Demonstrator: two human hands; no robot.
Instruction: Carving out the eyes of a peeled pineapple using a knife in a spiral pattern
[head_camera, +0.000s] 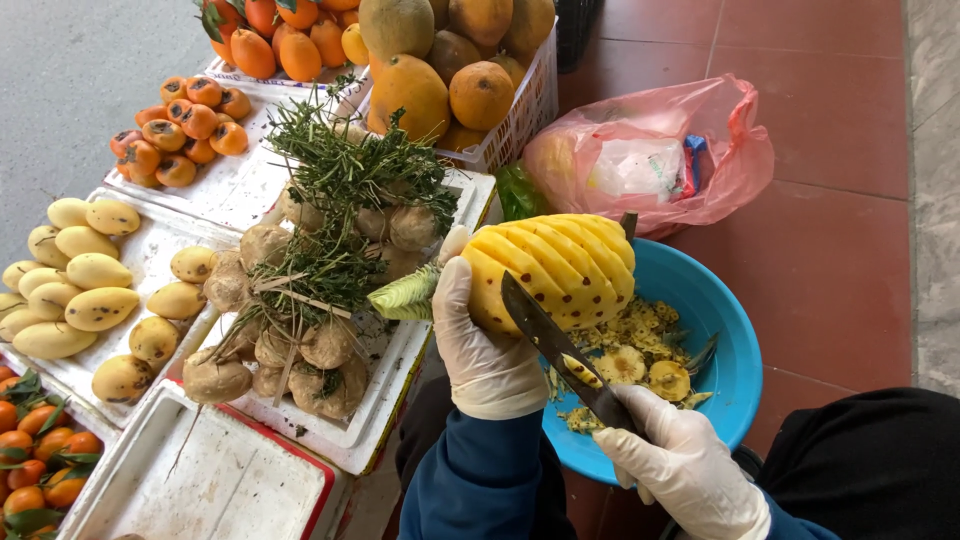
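The white foam trays (420, 425) fill the left half of the view; they carry yellow mangoes (85, 290), orange persimmons (185, 130) and brown roots tied with green stems (320, 290). The trays at the bottom and left edges are cut off by the frame, so their full content is not seen. At the top, a white basket (520, 115) holds big orange-yellow fruits, and its upper part is also cut off. A pink plastic bag (700, 150) lies on the red tiles; what is inside is hard to make out through the plastic.

The blue bowl (725, 330) stands just below the bag and holds pineapple peel scraps (640, 365); its near rim is hidden behind the hands.

The peeled pineapple (560, 265) is held above the left edge of the bowl, lying sideways with its green crown stub pointing left. The left hand (480, 340), in a white glove, grasps the pineapple from below, fingers wrapped around its crown end. The right hand (680, 460), also gloved, is clenched around the handle of a knife (555, 345); the handle itself is hidden in the fist. The dark blade rests against the lower side of the pineapple.
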